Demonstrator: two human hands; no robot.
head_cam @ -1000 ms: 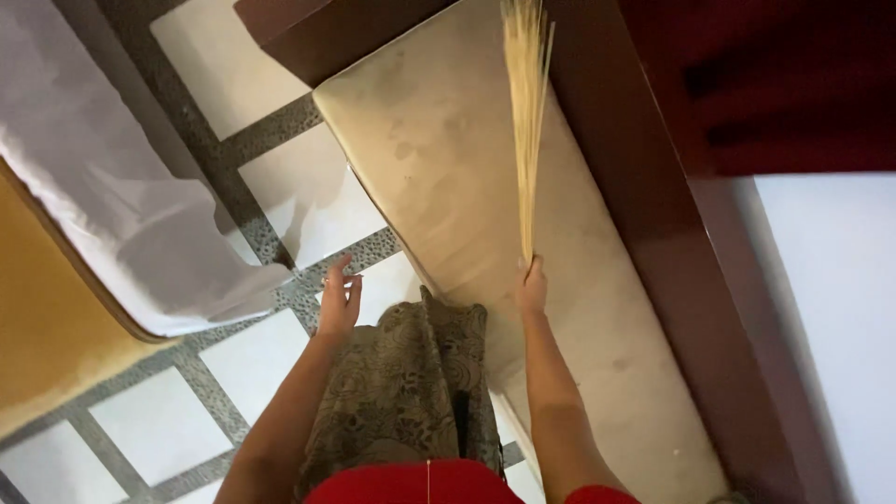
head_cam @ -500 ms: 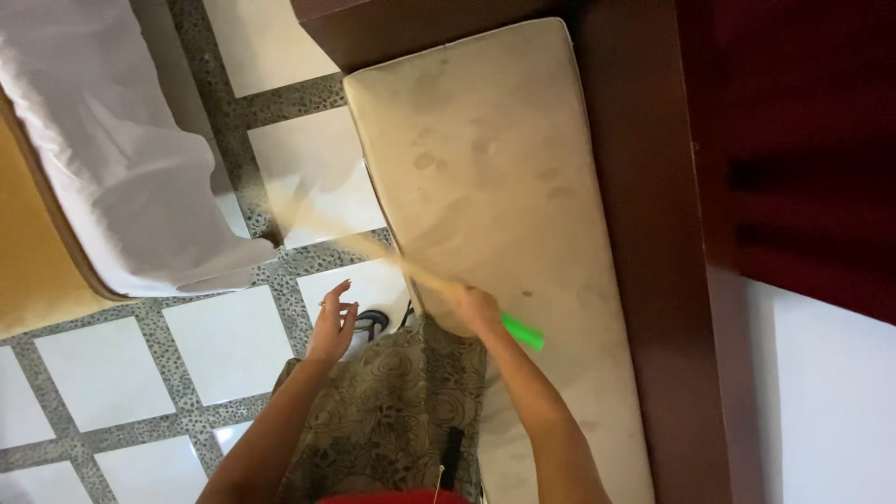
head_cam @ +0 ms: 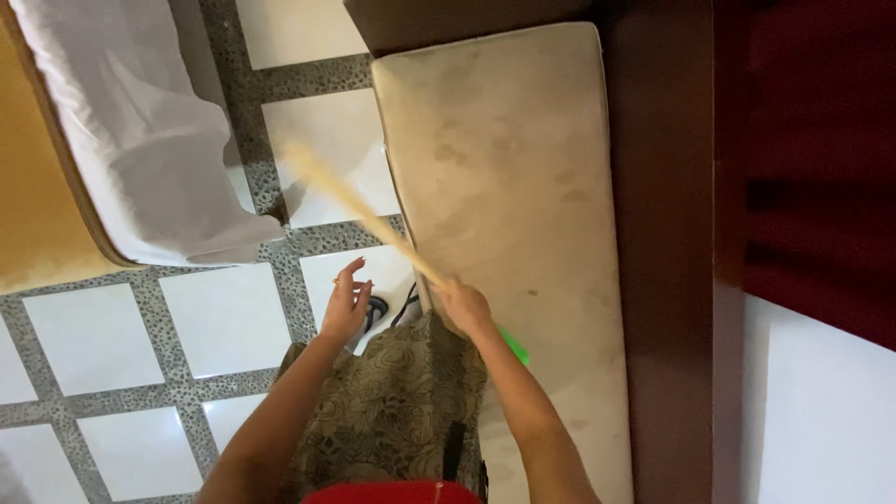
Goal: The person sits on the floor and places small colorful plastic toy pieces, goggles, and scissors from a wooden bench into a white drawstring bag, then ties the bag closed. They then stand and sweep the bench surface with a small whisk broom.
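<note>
A tiled floor (head_cam: 224, 322) of white squares with speckled grey borders lies beside 1 long cream cushion (head_cam: 509, 215) set in a dark wooden frame (head_cam: 658, 233). The right hand (head_cam: 464, 306) is closed around 1 straw broom (head_cam: 359, 210) with a green handle end (head_cam: 515, 347); its blurred bristles angle out over the floor, just left of the cushion's edge. The left hand (head_cam: 345, 303) hangs open, fingers spread, holding nothing. It appears to be a sweeping stroke; the next pass would call for a firm grip. 1 white cloth (head_cam: 140, 140) drapes at upper left.
</note>
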